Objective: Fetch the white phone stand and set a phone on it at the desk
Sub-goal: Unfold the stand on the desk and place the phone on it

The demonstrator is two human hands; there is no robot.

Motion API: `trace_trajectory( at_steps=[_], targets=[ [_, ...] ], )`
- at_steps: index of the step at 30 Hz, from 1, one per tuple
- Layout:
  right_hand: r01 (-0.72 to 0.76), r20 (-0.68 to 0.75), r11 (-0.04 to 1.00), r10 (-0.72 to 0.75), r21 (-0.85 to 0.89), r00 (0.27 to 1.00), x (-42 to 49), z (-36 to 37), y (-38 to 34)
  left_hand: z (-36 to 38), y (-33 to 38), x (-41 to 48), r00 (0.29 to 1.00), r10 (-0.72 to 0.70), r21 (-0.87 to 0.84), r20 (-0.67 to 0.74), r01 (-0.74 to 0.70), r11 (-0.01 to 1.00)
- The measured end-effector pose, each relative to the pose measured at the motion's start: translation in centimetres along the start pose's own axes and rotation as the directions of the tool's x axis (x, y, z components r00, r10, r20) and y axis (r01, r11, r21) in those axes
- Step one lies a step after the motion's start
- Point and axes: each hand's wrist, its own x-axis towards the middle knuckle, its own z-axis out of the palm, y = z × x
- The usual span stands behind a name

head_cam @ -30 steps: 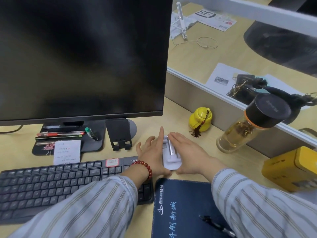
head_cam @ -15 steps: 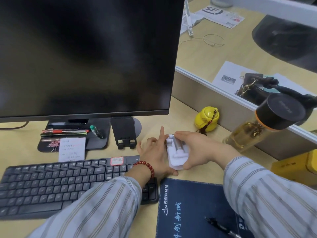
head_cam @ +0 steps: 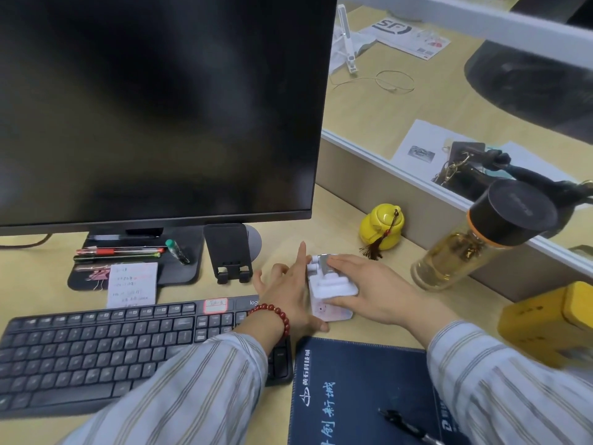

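The white phone stand (head_cam: 332,285) lies on the desk just right of the keyboard, folded, with its upper plate raised a little off a pale pinkish lower plate. My right hand (head_cam: 377,292) covers its right side, fingers over the hinge end and thumb under the raised plate. My left hand (head_cam: 285,293) braces the left edge with the index finger stretched along it and the thumb at the near corner. I cannot make out a phone.
A black stand (head_cam: 229,253) sits under the monitor (head_cam: 160,107). The keyboard (head_cam: 128,345) is at the left and a dark blue mat (head_cam: 359,396) with a pen lies near me. A yellow jar (head_cam: 382,228), a bottle (head_cam: 471,248) and a yellow box (head_cam: 548,319) stand along the partition.
My right hand has shifted from lying flat beside the stand to gripping it and lifting its upper plate. The left hand has stayed at the stand's left edge.
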Motion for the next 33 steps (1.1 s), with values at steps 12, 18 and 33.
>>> trace_trajectory(
  at_steps=[12,18,33],
  targets=[
    [-0.092,-0.024,0.975,0.098,0.202,0.995,0.5,-0.3,0.3,-0.2,0.8,-0.1,0.999,-0.038,-0.057,0.032,0.040,0.998],
    [-0.093,-0.039,0.962,0.106,0.256,0.994,1.2,-0.2,0.4,-0.2,1.0,0.0,0.998,-0.063,-0.036,-0.022,0.062,0.997],
    [-0.173,-0.140,0.724,0.350,0.668,0.926,1.6,0.3,-0.4,-0.1,0.8,0.4,0.995,-0.090,-0.008,-0.036,0.090,0.996]
  ],
)
